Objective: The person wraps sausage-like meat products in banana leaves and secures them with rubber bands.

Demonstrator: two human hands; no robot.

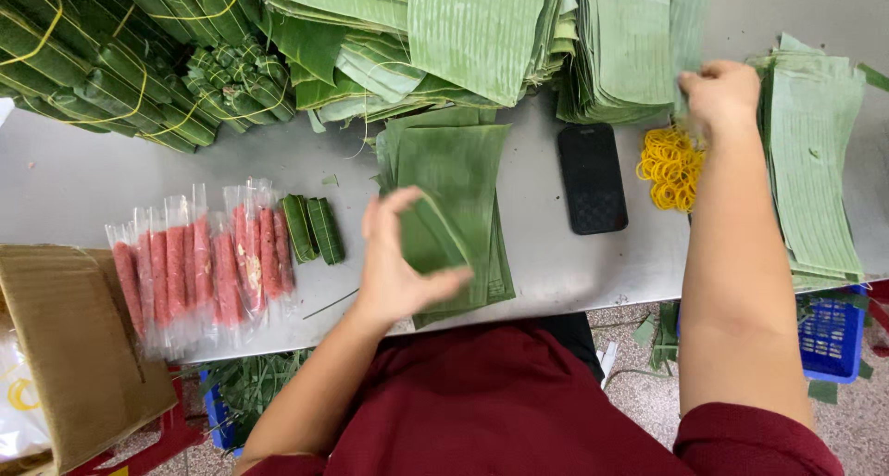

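The left hand [398, 263] hovers over the near stack of cut banana leaves [454, 207], which lies on the grey tabletop [556, 263] straight ahead of the person's body. Its fingers are curled and half spread, thumb apart from the rest, with a small folded piece of leaf [428, 240] caught loosely between them; whether the grip is firm I cannot tell, since the hand is blurred.

That stack's long axis runs away from the person, slightly slanted. Measured from it, the right hand [720, 94] is well off to the right and farther back, past the black phone [593, 178] and the heap of yellow rubber bands [671, 166]. Its fingers are pinched on the edge of a leaf strip between the tall leaf pile [630, 50] and the long strips [815, 161].

To the left of the stack lie two small wrapped green rolls [313, 228], then the pink sausages in clear sleeves [199, 263]. The left hand is clearly the nearer one to both.
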